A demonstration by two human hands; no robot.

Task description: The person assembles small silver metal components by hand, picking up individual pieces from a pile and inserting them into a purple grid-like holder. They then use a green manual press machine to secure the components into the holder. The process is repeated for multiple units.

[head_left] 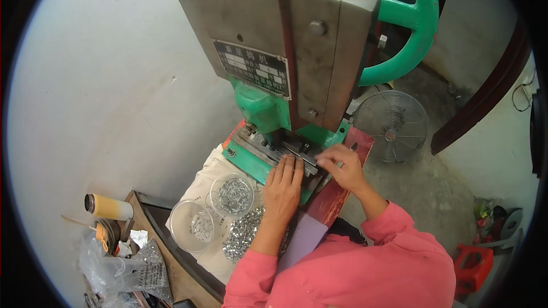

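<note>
A green and grey press (260, 105) stands in front of me, with a steel die block (268, 147) on its green base (245, 162). My left hand (282, 185) lies over the near side of the die block, its fingers stretched out side by side and their tips on the metal. At the right end of the block is my right hand (344, 166), thumb and fingers drawn together in a pinch. Whatever is between those fingertips is too small to tell. A narrow bright metal bar (301, 154) runs between the two hands.
Left of my left forearm, two clear round tubs (191, 244) hold small metal parts beside a loose heap (240, 239) of shiny pieces on pale cloth (210, 171). A fan (391, 128) stands right of the press, below a green handwheel (425, 28). Plastic bags (108, 262) lie lower left.
</note>
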